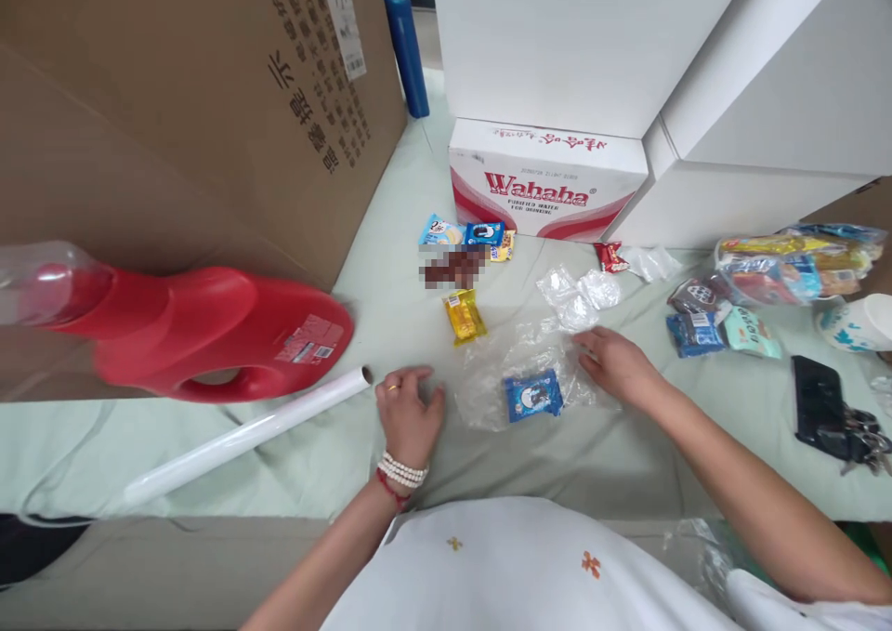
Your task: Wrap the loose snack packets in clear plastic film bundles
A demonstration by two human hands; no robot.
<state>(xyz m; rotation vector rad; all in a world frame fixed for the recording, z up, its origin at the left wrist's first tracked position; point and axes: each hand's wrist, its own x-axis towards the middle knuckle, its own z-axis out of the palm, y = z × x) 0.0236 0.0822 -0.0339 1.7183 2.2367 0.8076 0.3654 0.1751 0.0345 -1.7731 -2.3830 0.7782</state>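
Note:
A blue snack packet [533,395] lies inside a clear plastic bag [519,357] spread on the pale green cloth. My right hand [617,364] rests on the bag's right edge, fingers bent and pressing the plastic. My left hand [410,414] sits palm down just left of the bag, fingers curled loosely on the cloth, beside the end of a roll of clear film [251,434]. A yellow snack packet [465,316] lies a little beyond the bag.
A red detergent jug [209,334] lies on its side at left before a big cardboard box [174,111]. A Wahaha carton [550,185] and white boxes [697,73] stand behind. More snacks [767,287], crumpled bags [578,296], a cup [860,324] and a phone with keys [822,403] lie right.

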